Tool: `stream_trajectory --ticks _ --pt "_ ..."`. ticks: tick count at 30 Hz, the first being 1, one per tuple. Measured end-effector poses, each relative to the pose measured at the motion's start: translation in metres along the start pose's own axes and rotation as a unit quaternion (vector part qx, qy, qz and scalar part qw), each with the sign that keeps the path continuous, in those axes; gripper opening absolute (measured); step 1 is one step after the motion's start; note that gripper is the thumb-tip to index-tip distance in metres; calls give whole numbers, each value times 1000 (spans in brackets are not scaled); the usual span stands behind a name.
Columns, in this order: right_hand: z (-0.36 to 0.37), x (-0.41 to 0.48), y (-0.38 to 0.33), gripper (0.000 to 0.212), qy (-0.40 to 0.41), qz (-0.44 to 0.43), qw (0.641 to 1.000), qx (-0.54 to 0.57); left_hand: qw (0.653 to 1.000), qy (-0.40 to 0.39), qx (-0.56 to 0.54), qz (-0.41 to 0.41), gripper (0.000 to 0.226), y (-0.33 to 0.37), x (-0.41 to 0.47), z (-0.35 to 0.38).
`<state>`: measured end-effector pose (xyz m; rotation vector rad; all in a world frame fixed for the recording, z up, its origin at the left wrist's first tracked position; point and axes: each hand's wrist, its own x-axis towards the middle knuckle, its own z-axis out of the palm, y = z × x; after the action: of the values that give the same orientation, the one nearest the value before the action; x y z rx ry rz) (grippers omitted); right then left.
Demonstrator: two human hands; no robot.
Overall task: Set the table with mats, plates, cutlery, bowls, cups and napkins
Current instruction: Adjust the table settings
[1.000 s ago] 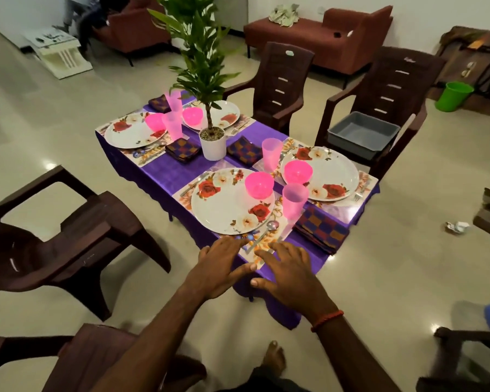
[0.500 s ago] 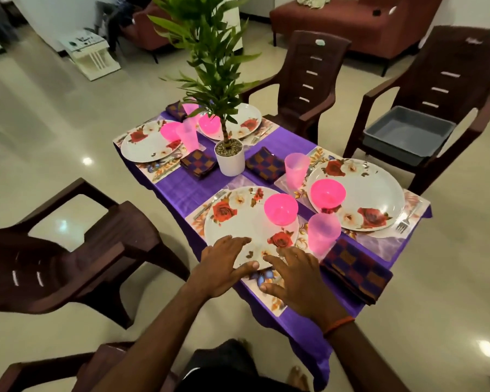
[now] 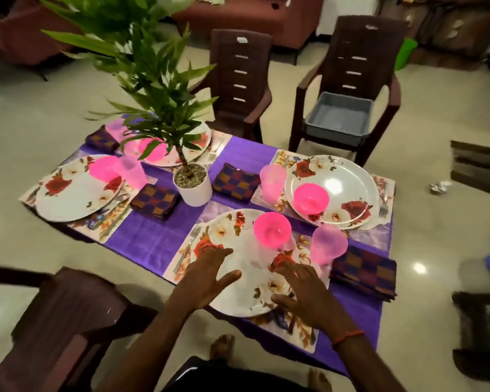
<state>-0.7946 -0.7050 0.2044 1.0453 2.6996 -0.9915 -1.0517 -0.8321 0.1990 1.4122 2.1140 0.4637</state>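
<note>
Step in hand, by my read: final squaring-up of the nearest place setting. All four places look laid, so the task seems close to done.

Left hand (image 3: 207,274) and right hand (image 3: 303,290) both lie over the near plate (image 3: 246,267), left at its left rim, right at its near-right rim. Grip on both: fingers straight and spread, holding nothing. Whether the palms press the plate or hover just above it, cannot tell.

The plate sits on its floral mat (image 3: 297,329) at the near edge of the purple-covered bench (image 3: 153,239). A pink bowl (image 3: 272,229) stands on the plate's far side, and a fork (image 3: 190,244) lies on the mat just left of the plate. A pink cup (image 3: 328,244) is just beside the right fingers, with the checked napkin (image 3: 364,271) to its right. Any spoon or knife is hidden under the right hand.

Next move calls for a small flat-handed nudge or turn of the plate — slow enough that the bowl doesn't slide, and kept clear of the cup, which looks easy to tip.

Writing: none readable. No brand or label is legible on the plates, the cups or the white plant pot (image 3: 193,183).
</note>
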Motion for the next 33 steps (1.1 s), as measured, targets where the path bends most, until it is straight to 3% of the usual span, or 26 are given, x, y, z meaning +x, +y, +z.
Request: stream_trajectory --ticks 3,6,9,11,14,19,28,33 --pt "16 1 -8 61 39 62 997 31 999 16 15 49 81 -30 22 -20" --pt "34 3 -12 58 99 109 987 56 992 36 23 119 48 -54 39 -39" --pt "47 0 -21 63 159 162 970 87 999 -26 13 30 67 -81 46 -52" --pt "54 2 -31 58 166 203 961 87 998 -44 50 1 64 -104 47 -54" --pt "62 3 -40 55 160 245 953 85 998 -33 60 14 55 -121 52 -57" --pt "70 -2 -45 29 145 296 942 67 997 -14 62 41 19 -127 62 -57" --pt "96 -2 -50 24 207 380 896 97 998 -14 64 25 23 -141 78 -40" --pt "107 -6 -40 35 196 399 891 89 997 -3 67 28 20 -151 88 -34"
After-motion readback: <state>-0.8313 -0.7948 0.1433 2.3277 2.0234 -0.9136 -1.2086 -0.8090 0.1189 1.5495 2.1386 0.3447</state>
